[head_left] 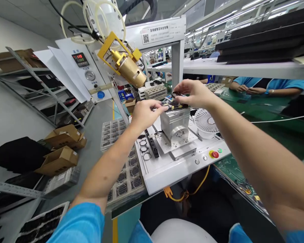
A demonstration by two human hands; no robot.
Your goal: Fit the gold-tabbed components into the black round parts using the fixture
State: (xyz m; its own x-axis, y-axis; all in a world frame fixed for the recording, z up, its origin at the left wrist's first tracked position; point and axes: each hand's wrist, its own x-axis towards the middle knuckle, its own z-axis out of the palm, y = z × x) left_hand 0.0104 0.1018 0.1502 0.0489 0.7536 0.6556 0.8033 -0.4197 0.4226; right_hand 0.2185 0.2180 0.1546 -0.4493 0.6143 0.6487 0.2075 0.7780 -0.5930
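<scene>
A metal fixture block (pixel 177 122) stands on the white machine base, with dark parts and small yellow pieces (pixel 176 107) on its top. My left hand (pixel 145 114) is at the left edge of that top, thumb and fingers pinched together; what lies between them is too small to name. Over the far right side of the top, my right hand (pixel 194 92) pinches a small black part (pixel 176 94) between thumb and fingertips. Above and left of the hands hangs a gold cylinder head (pixel 131 72) in a yellow bracket.
Right of the fixture stands a white fan (pixel 205 122). A red stop button (pixel 214 154) sits on the front panel. Metal rings (pixel 143 148) and a black strip (pixel 152 143) lie left. Clear trays (pixel 135 182) hold round parts. Another person's hands (pixel 252 89) are at the far right.
</scene>
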